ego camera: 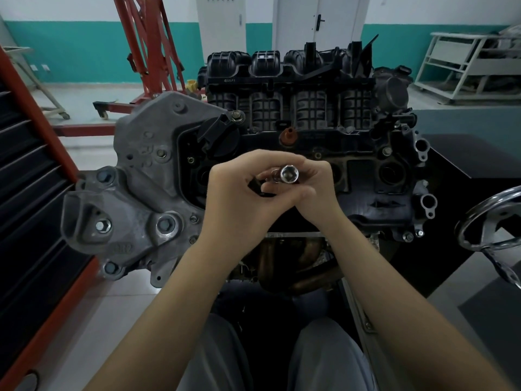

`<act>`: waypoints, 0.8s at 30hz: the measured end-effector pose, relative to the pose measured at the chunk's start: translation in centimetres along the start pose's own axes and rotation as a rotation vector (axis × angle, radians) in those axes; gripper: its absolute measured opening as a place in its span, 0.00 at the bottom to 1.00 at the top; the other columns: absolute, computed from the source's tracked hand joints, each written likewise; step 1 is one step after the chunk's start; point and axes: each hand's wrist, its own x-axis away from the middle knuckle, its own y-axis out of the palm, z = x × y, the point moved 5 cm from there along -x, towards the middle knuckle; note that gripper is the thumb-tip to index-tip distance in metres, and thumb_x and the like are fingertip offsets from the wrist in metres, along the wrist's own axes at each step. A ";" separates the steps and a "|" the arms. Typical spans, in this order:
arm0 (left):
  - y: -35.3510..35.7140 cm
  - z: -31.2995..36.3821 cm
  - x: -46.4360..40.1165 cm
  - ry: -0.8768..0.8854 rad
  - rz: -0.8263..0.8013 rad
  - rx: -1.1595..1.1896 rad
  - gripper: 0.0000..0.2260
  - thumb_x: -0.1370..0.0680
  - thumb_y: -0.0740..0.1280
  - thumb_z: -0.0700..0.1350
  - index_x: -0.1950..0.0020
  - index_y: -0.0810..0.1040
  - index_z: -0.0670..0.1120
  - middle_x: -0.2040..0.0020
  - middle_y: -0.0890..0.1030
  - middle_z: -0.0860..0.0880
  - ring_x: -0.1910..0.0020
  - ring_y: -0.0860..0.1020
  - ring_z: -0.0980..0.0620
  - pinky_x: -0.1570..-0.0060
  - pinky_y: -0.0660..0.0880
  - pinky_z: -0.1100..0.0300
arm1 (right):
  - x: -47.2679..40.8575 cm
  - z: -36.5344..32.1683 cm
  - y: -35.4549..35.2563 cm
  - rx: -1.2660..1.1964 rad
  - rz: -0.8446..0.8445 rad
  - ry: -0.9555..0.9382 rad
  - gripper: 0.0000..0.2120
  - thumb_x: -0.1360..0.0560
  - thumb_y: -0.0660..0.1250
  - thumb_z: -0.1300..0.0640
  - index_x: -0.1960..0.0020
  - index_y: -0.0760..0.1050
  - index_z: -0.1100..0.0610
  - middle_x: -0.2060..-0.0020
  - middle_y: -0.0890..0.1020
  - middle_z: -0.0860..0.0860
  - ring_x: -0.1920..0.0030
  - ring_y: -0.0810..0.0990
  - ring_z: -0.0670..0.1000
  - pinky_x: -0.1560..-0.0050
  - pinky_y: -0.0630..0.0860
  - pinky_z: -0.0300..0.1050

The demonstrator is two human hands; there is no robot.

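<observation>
The shiny metal socket (289,174) is in the middle of the frame, held up in the air over the dark engine (310,142), and its open end faces up at us; the right hand (320,190) has its fingers curled tight round the socket's side; the left hand (239,193) has its fingers curled round a small black piece (255,188) just beside it; so both hands are clamped on something; the socket looks small, hard and light, and I think it will not bend or break; but it is smooth and round, so it could slip out or roll away if it fell on the engine; the best place to hold it is round its sides, so the open end stays free; most of the black piece is hidden inside the left hand, so I cannot tell what it is or if it joins the socket; the far end of the socket is hidden by fingers too; a bit more shiny metal shows left of the socket, too small to make out; the shiny wheel (490,221) is cut off at the right edge; the red hoist (146,38) is cut off at the top.
</observation>
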 end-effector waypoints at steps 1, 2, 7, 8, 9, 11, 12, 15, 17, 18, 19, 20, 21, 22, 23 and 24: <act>-0.2 0.1 0.0 0.006 0.047 -0.046 0.15 0.33 0.78 0.37 0.49 0.82 0.47 0.54 0.84 0.51 0.53 0.83 0.55 0.50 0.80 0.58 | 0.0 0.0 0.0 0.013 0.005 -0.004 0.11 0.33 0.73 0.72 0.54 0.81 0.61 0.61 0.85 0.47 0.58 0.84 0.47 0.54 0.79 0.42; -0.3 0.1 0.1 0.009 0.076 -0.068 0.14 0.33 0.78 0.38 0.49 0.82 0.47 0.55 0.84 0.51 0.53 0.83 0.56 0.51 0.80 0.58 | -0.1 -0.1 0.0 0.014 0.003 -0.006 0.11 0.33 0.72 0.72 0.53 0.81 0.60 0.60 0.85 0.46 0.57 0.84 0.48 0.53 0.79 0.43; -0.1 -0.2 0.1 -0.033 -0.039 0.077 0.18 0.29 0.73 0.33 0.42 0.79 0.45 0.50 0.84 0.50 0.48 0.82 0.55 0.45 0.78 0.58 | -0.2 -0.5 0.0 -0.008 -0.075 -0.001 0.14 0.31 0.71 0.71 0.56 0.81 0.52 0.59 0.84 0.39 0.55 0.83 0.42 0.52 0.77 0.39; 0.0 -0.2 0.1 -0.029 -0.075 0.104 0.18 0.29 0.72 0.31 0.41 0.79 0.44 0.49 0.84 0.49 0.47 0.82 0.54 0.44 0.78 0.58 | -0.2 -0.5 0.1 -0.014 -0.068 -0.002 0.14 0.32 0.71 0.72 0.57 0.82 0.53 0.59 0.84 0.39 0.55 0.83 0.42 0.53 0.77 0.38; 0.1 -0.2 0.0 -0.020 -0.099 0.112 0.18 0.29 0.72 0.30 0.41 0.78 0.43 0.49 0.83 0.48 0.47 0.82 0.53 0.44 0.77 0.58 | -0.2 -0.5 0.1 -0.015 -0.053 -0.006 0.15 0.33 0.72 0.72 0.58 0.82 0.52 0.60 0.84 0.39 0.56 0.83 0.42 0.53 0.77 0.37; 0.1 -0.2 0.0 0.000 -0.093 0.078 0.17 0.30 0.74 0.32 0.43 0.80 0.42 0.50 0.83 0.48 0.47 0.82 0.53 0.45 0.78 0.58 | -0.1 -0.5 0.1 -0.017 -0.016 -0.008 0.17 0.35 0.74 0.72 0.59 0.80 0.51 0.62 0.84 0.39 0.58 0.83 0.40 0.56 0.77 0.34; 0.0 -0.2 -0.1 0.009 -0.061 0.048 0.15 0.31 0.75 0.33 0.45 0.81 0.42 0.51 0.84 0.48 0.49 0.82 0.53 0.46 0.79 0.57 | -0.1 -0.4 0.1 -0.020 -0.006 -0.004 0.16 0.35 0.74 0.72 0.58 0.80 0.53 0.62 0.84 0.40 0.58 0.83 0.41 0.56 0.77 0.34; -0.3 -0.2 0.0 0.015 0.051 -0.005 0.14 0.31 0.76 0.35 0.47 0.82 0.45 0.54 0.84 0.50 0.52 0.83 0.56 0.49 0.80 0.59 | -0.1 -0.2 0.0 0.009 -0.001 0.001 0.17 0.33 0.73 0.73 0.52 0.79 0.53 0.61 0.84 0.41 0.56 0.83 0.44 0.53 0.78 0.39; -0.3 -0.4 0.1 -0.006 0.057 0.054 0.16 0.30 0.75 0.33 0.45 0.80 0.44 0.52 0.84 0.51 0.50 0.83 0.56 0.47 0.79 0.60 | -0.1 -0.5 0.2 0.021 -0.034 -0.008 0.15 0.29 0.71 0.68 0.50 0.78 0.51 0.59 0.84 0.38 0.55 0.82 0.41 0.52 0.76 0.37; -0.3 -0.6 0.1 -0.020 0.035 0.109 0.17 0.29 0.73 0.32 0.43 0.79 0.44 0.51 0.84 0.50 0.49 0.83 0.54 0.45 0.78 0.58 | -0.1 -0.8 0.4 0.025 -0.058 -0.015 0.13 0.28 0.70 0.65 0.49 0.77 0.50 0.59 0.83 0.36 0.54 0.82 0.40 0.52 0.76 0.35; -0.2 -0.8 0.2 -0.031 0.007 0.162 0.17 0.29 0.72 0.31 0.42 0.79 0.43 0.50 0.84 0.49 0.47 0.83 0.52 0.44 0.78 0.57 | 0.0 -0.9 0.5 0.026 -0.074 -0.019 0.11 0.28 0.69 0.63 0.49 0.77 0.50 0.59 0.83 0.35 0.54 0.82 0.39 0.52 0.75 0.34; -0.2 -0.9 0.2 -0.035 -0.023 0.202 0.17 0.28 0.71 0.29 0.42 0.79 0.43 0.50 0.84 0.48 0.46 0.82 0.51 0.43 0.78 0.56 | 0.0 -1.0 0.6 0.024 -0.076 -0.020 0.11 0.28 0.69 0.63 0.49 0.77 0.51 0.59 0.83 0.35 0.54 0.82 0.38 0.53 0.75 0.33; -0.2 -0.9 0.2 -0.033 -0.051 0.224 0.18 0.28 0.70 0.28 0.42 0.78 0.43 0.50 0.84 0.47 0.46 0.82 0.50 0.43 0.77 0.56 | -0.1 -0.9 0.6 0.020 -0.065 -0.016 0.11 0.29 0.70 0.65 0.51 0.78 0.51 0.60 0.83 0.35 0.55 0.82 0.38 0.54 0.75 0.33; -0.2 -0.9 0.1 -0.026 -0.074 0.228 0.18 0.28 0.70 0.28 0.42 0.78 0.42 0.49 0.84 0.46 0.46 0.82 0.49 0.43 0.77 0.55 | -0.1 -0.7 0.5 0.020 -0.047 -0.011 0.12 0.30 0.72 0.67 0.54 0.80 0.51 0.61 0.83 0.36 0.57 0.82 0.39 0.55 0.76 0.33; -0.1 -0.9 0.1 -0.017 -0.080 0.207 0.17 0.29 0.71 0.29 0.42 0.78 0.41 0.49 0.84 0.45 0.46 0.82 0.49 0.43 0.77 0.54 | -0.1 -0.4 0.3 0.021 -0.026 -0.004 0.13 0.32 0.72 0.68 0.56 0.81 0.51 0.62 0.84 0.37 0.58 0.83 0.40 0.55 0.76 0.34; -0.2 -0.8 0.0 -0.008 -0.065 0.168 0.17 0.30 0.73 0.30 0.43 0.79 0.41 0.50 0.84 0.44 0.47 0.82 0.49 0.44 0.78 0.54 | -0.1 -0.2 0.2 0.017 -0.009 0.004 0.13 0.34 0.73 0.69 0.57 0.82 0.52 0.63 0.84 0.39 0.58 0.83 0.41 0.55 0.77 0.36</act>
